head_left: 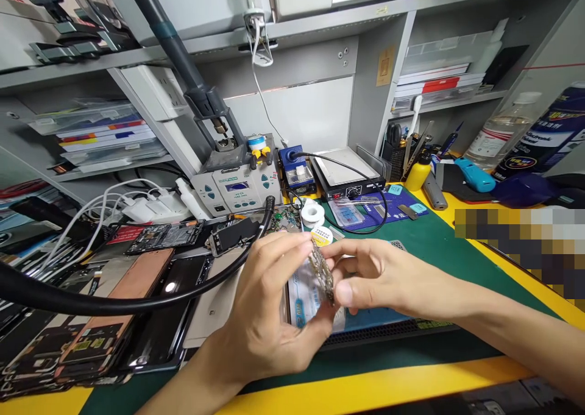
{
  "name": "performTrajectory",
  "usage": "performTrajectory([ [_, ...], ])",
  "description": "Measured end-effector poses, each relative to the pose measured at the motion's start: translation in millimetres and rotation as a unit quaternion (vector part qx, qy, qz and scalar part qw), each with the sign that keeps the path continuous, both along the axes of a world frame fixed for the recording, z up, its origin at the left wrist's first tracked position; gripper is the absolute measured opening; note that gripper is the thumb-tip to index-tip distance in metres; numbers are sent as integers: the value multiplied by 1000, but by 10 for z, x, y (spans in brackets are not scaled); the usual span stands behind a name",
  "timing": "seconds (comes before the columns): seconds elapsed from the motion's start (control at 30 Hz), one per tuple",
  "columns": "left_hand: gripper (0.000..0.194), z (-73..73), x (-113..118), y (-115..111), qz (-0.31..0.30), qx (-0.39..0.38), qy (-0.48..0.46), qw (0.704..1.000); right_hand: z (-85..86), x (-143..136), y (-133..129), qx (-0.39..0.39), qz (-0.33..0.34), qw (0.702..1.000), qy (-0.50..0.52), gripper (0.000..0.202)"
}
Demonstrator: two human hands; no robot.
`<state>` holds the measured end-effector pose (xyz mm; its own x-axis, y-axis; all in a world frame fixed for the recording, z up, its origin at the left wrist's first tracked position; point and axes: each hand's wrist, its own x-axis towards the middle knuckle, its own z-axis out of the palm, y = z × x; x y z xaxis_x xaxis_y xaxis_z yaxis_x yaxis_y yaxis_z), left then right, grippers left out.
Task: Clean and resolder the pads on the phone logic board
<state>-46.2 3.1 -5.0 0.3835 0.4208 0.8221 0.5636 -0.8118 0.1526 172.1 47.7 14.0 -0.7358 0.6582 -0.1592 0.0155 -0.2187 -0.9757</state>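
Observation:
A small metallic part, perhaps a circuit board (322, 270), is held up on edge in the middle of the view. My left hand (278, 305) grips it between the fingertips at its top and the thumb at its bottom. From the right, the thumb and curled fingers of my right hand (375, 276) close on its right side. Below the hands lies a blue and white printed sheet (307, 296) on the green mat (448, 262). Just behind the fingertips are a yellow and white round label (322, 236) and a white spool (313, 212).
A black hose (150, 307) arches across the left side over phones and phone parts (137, 281). Behind stand a hot-air station (237, 189) and a heating plate (347, 174). Bottles, including a yellow one (418, 172), and tools line the back right.

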Motion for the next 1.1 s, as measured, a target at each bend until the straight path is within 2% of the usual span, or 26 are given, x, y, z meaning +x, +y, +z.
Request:
performTrajectory([
  [0.17, 74, -29, 78, -20, -7, 14, 13, 1000, 17, 7, 18, -36, 34, 999, 18, 43],
  [0.37, 77, -92, 46, 39, 31, -24, 18, 999, 20, 66, 107, -100, 67, 985, 121, 33],
  [0.57, 72, -74, 23, 45, 14, -20, 19, 1000, -4, 114, 138, -145, 83, 973, 157, 34],
  [0.73, 70, -54, 42, 7, 3, -18, 9, 1000, 10, 115, 129, -149, 110, 966, 183, 33],
  [0.8, 69, -48, 51, -8, 2, -22, 8, 1000, 45, 110, 113, -164, 106, 964, 180, 35],
  [0.97, 69, -54, 77, -11, -2, -28, 16, 999, 89, 76, 87, -240, 51, 955, 167, 60],
  [1.1, 67, -64, 87, 5, -9, -22, 22, 999, 60, 37, 90, -277, 45, 945, 168, 60],
])
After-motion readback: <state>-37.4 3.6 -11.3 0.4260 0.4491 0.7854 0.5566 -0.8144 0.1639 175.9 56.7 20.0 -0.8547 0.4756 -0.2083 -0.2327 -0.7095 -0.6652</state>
